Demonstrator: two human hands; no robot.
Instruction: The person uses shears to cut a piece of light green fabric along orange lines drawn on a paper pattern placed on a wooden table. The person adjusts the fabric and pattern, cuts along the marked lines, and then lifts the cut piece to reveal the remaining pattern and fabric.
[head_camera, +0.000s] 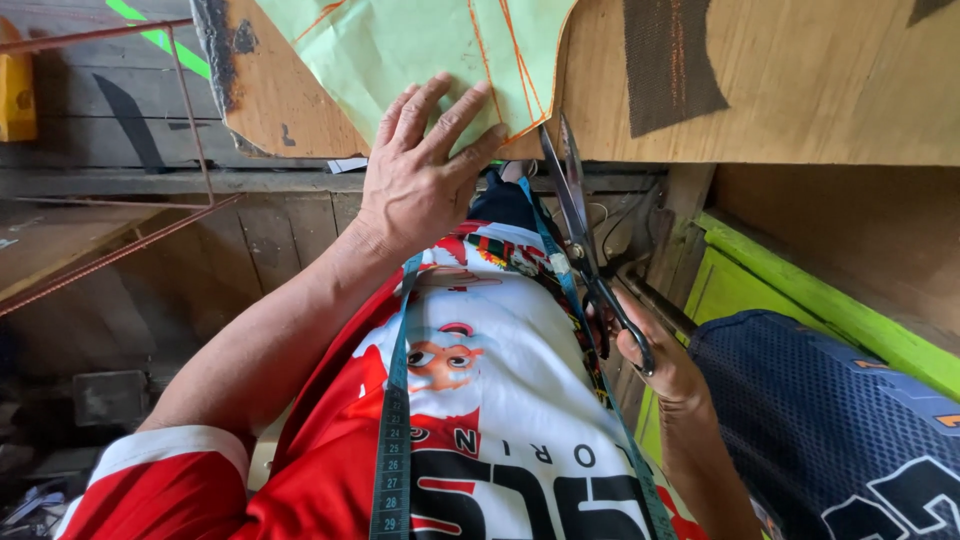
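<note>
Scissors (585, 235) sit gripped in the right hand (655, 355), blades parted at the bench's (800, 90) near edge, touching pale green cloth (400, 50). Left hand (425, 165) lies open, fingers spread, pressing that cloth flat at the same edge.

Left hand (420, 170) on green fabric (400, 50)

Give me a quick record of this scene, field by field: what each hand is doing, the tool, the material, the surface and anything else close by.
left hand: left hand pressed flat on the pale green sheet
right hand: right hand gripping the scissors by the handles
tool: blades pointing up toward the sheet's orange-lined edge
surface: wooden board, sheet lying on it
other: blue measuring tape hanging around the neck over a red and white shirt
</note>
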